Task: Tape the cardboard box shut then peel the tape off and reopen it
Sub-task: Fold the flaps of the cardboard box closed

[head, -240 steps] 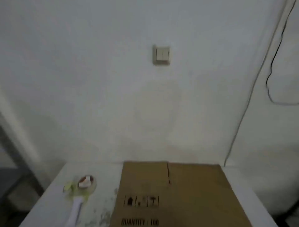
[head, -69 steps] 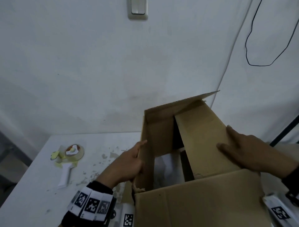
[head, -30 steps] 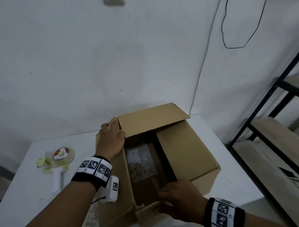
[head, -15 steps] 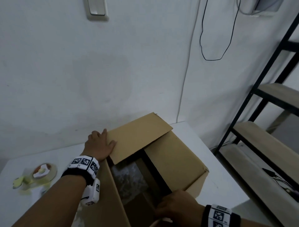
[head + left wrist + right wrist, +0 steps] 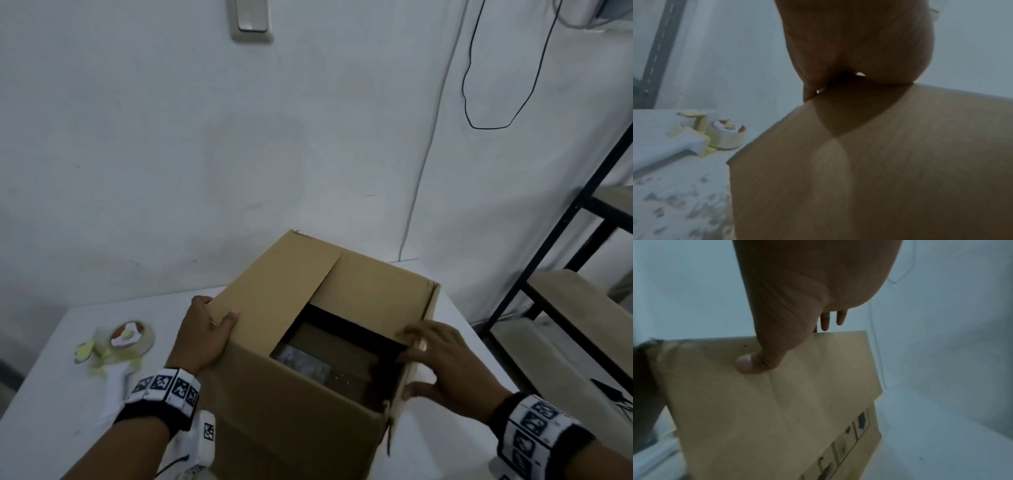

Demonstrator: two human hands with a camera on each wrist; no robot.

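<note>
The left grip curled round the far-left flap of the box on the table, the right grip pinched the upright right flap, and the tape gun lay left, nearer the left.

Bare forearms — black wristbands carrying white, seemingly square-coded markers.

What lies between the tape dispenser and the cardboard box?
In the head view, the left hand gripping the box's flap, over bare white table, right of the tape dispenser.
</note>
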